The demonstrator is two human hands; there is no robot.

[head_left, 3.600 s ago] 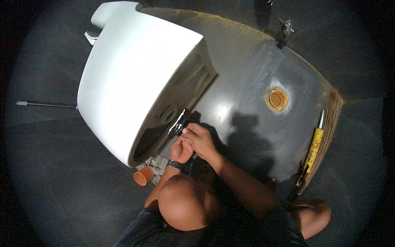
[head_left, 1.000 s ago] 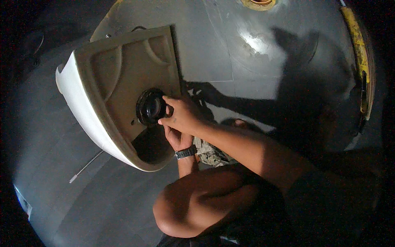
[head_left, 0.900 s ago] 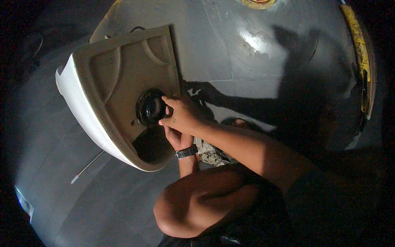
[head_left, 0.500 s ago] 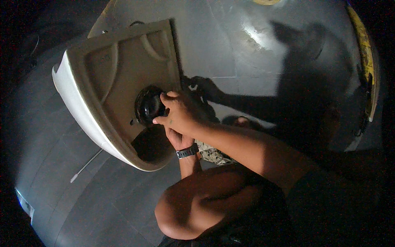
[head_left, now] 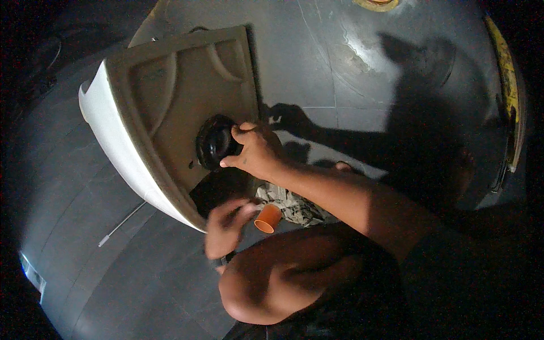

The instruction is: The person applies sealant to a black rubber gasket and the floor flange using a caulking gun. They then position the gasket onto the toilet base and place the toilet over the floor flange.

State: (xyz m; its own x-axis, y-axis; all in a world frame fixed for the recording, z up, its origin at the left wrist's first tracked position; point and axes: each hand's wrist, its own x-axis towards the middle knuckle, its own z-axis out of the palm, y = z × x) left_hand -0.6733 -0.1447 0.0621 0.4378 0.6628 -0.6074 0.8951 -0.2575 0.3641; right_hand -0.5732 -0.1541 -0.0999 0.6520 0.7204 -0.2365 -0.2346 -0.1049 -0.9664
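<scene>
A large white ceramic fixture (head_left: 116, 133) lies tipped on the floor, its hollow, unglazed underside facing me. My right hand (head_left: 256, 150) grips the edge of a round black piece (head_left: 216, 143), plastic or rubber by its look, thumb below and fingers above. That piece rests against the underside, just above a dark opening (head_left: 224, 190) near the lower rim. Lower down, my left hand (head_left: 228, 226), with a dark watch on its wrist, is blurred by motion; its fingers look loosely apart and nothing shows in them. Close to its fingertips is a short orange tube (head_left: 267, 219), cup-like.
Crumpled patterned cloth or paper (head_left: 292, 204) lies beyond my knee (head_left: 255, 283). A thin white-tipped rod (head_left: 122, 225) is on the grey tiled floor at the left. A yellow-and-black edge (head_left: 507, 79) runs along the far right, and a yellow round rim (head_left: 377, 4) shows at the top.
My left hand has come away from beside the black piece and moved down and left, uncovering the orange tube. My right hand keeps its hold. The view has shifted slightly.
</scene>
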